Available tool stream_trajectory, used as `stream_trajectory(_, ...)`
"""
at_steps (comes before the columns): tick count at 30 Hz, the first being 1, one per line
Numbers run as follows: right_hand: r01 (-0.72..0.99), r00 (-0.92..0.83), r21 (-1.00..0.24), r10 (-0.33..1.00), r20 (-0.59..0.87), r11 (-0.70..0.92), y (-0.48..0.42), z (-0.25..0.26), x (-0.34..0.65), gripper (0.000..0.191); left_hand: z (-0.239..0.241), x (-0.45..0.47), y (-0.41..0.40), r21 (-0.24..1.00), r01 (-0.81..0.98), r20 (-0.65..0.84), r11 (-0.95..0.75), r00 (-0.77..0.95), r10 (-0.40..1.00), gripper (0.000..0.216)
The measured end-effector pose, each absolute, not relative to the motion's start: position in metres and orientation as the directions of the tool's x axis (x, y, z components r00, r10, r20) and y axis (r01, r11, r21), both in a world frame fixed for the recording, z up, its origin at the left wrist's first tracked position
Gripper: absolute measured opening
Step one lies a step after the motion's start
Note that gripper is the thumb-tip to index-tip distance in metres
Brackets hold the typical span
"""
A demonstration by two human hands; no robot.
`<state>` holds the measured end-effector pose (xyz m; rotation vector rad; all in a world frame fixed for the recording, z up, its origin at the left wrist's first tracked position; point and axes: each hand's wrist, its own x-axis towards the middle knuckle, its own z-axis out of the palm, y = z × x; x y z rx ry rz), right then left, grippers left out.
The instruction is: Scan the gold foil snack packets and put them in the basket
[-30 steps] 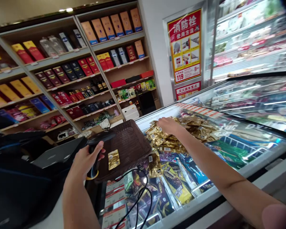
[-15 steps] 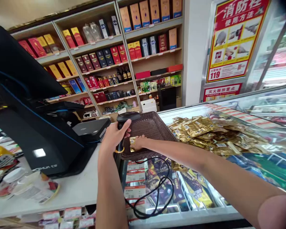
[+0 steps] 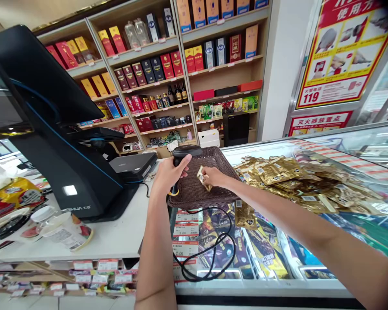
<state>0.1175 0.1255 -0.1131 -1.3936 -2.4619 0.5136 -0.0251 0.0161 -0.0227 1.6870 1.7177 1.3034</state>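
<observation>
My left hand (image 3: 168, 174) is wrapped round the handle of a black barcode scanner (image 3: 187, 150), its head pointing right over the near-left part of a brown woven basket (image 3: 194, 199). Above the basket, my right hand (image 3: 213, 177) pinches a small gold packet (image 3: 203, 177), which is tilted up on edge. Right of the basket, on the glass freezer top, lies a heap of gold packets (image 3: 278, 172). One more gold packet (image 3: 245, 215) lies by the basket's near right corner, below my right forearm. The scanner's black cable (image 3: 210, 275) coils on the glass in front.
A black checkout terminal (image 3: 84, 172) stands on the white counter (image 3: 116, 237) at left, with a black box (image 3: 132, 165) behind it. A plastic tub (image 3: 66, 230) and a yellow bag (image 3: 16, 196) sit near it. Shelves of boxed bottles (image 3: 148, 71) line the back wall.
My right hand has lifted the gold packet from the basket's bottom and turned it on edge. The scanner stays in my left hand. The whole view has shifted somewhat.
</observation>
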Motion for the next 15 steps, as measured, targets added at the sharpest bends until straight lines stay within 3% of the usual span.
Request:
stream_trajectory(5, 0.611, -0.362, -0.697, 0.916, 0.176, 0.375, 0.117, -0.099, 0.199, 0.024, -0.028, -0.007, 0.028, 0.823, 0.537, 0.336, -0.187, -0.194, 0.922, 0.054)
stream_trajectory(10, 0.546, -0.298, -0.765, 0.932, 0.205, 0.343, 0.106, -0.079, 0.276, 0.021, -0.035, 0.016, 0.036, 0.891, 0.412, 0.257, -0.189, -0.117, 0.959, 0.053)
stream_trajectory(15, 0.522, -0.297, -0.792, 0.938, 0.180, 0.318, 0.110, -0.068, 0.315, 0.014, -0.037, 0.040, 0.030, 0.903, 0.402, 0.152, -0.152, 0.033, 0.988, 0.050)
